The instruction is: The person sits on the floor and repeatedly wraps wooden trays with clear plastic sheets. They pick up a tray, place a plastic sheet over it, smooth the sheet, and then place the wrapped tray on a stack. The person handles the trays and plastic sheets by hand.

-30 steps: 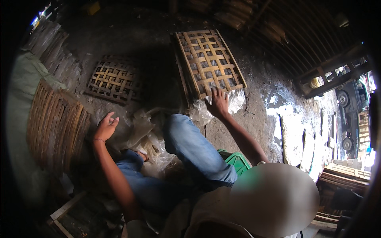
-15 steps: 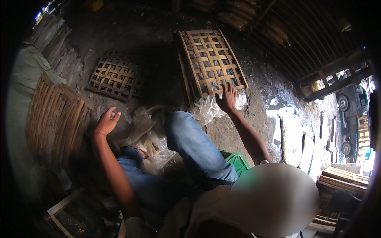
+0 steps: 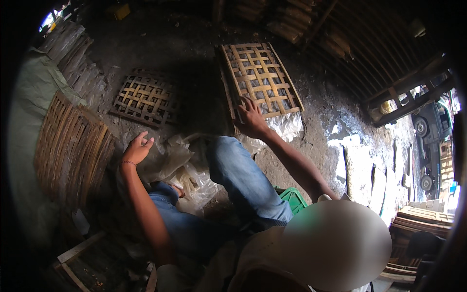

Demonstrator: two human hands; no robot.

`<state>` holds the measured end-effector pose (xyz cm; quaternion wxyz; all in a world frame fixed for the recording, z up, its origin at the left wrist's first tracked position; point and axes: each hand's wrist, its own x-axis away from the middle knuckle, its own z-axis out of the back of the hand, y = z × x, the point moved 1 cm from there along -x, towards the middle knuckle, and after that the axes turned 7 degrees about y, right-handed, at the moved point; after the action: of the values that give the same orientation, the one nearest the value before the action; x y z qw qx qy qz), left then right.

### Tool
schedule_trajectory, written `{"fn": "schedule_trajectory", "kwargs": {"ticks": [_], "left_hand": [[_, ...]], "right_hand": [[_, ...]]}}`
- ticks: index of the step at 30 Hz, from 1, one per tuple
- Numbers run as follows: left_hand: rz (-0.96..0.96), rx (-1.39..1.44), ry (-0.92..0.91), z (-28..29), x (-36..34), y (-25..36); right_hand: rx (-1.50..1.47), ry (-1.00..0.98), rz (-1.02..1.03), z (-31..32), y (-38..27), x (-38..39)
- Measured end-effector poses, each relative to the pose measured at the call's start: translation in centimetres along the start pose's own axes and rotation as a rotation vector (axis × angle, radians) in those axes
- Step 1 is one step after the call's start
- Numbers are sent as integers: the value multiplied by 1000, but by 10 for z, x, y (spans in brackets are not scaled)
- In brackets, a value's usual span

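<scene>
A woven bamboo rack (image 3: 265,80) lies on top of a stack ahead of me. Clear plastic sheeting (image 3: 287,125) shows through its lattice and sticks out at its near edge. My right hand (image 3: 251,118) is at the rack's near left corner, fingers slightly bent and apart; I cannot tell whether they press on it. My left hand (image 3: 138,148) hangs over the floor with nothing in it, thumb and fingers apart. Beyond it lies a darker, lower woven rack (image 3: 143,100). Crumpled clear plastic (image 3: 194,182) lies between my legs.
Several bamboo racks (image 3: 73,146) stand on edge at the left, against a grey-green sheet (image 3: 29,97). A green plastic crate (image 3: 293,198) is beside my right leg. A wooden frame (image 3: 80,248) lies at lower left. More racks (image 3: 423,219) are stacked at the right.
My right hand has slid left along the rack's near edge to its corner. My left hand has barely moved. The whole view has shifted slightly.
</scene>
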<state>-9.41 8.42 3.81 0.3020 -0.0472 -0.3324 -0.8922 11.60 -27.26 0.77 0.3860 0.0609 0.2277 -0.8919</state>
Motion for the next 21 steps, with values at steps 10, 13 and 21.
{"fn": "schedule_trajectory", "kwargs": {"ticks": [10,13,21], "left_hand": [[-50,46,14,-1,-3,-5],[-36,28,23,1,-4,-13],[-198,157,85,6,2,-18]], "right_hand": [[101,-447,333,-19,-12,12],[146,-666,310,14,-47,-13],[120,-510,340,49,-182,-98]]}}
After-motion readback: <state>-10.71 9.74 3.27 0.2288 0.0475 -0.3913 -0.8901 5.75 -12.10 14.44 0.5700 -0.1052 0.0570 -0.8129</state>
